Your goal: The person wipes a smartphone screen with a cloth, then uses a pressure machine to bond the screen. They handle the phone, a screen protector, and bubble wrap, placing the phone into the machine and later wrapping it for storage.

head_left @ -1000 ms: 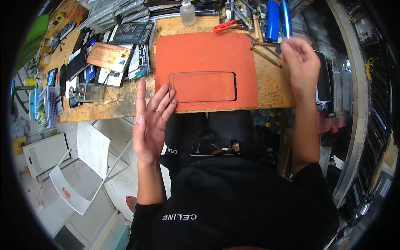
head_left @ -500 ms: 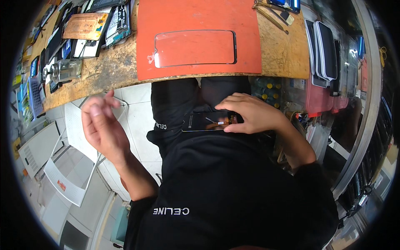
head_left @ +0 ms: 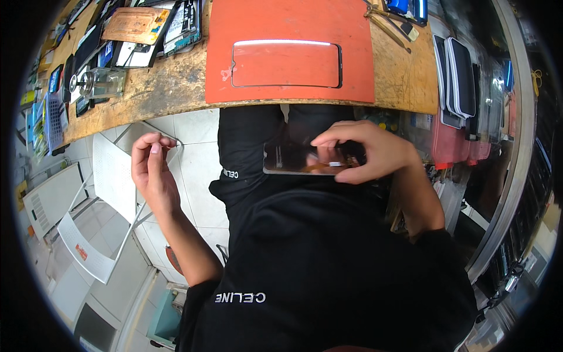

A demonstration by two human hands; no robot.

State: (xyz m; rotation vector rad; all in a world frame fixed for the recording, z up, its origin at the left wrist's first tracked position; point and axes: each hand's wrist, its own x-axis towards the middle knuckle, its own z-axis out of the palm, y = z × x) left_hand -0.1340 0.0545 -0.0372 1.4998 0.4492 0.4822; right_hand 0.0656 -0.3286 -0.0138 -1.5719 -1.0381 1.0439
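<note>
Holding the screen [head_left: 288, 159] by its edges should keep it clean; right hand [head_left: 378, 151] grips it, left hand [head_left: 155, 171] hangs loose.

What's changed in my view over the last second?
Your right hand came down from over the bench's right side and took hold of the dark phone panel at your lap. Your left hand drew back leftward from beside the clear, dark-edged panel, which stayed on the orange mat.
</note>
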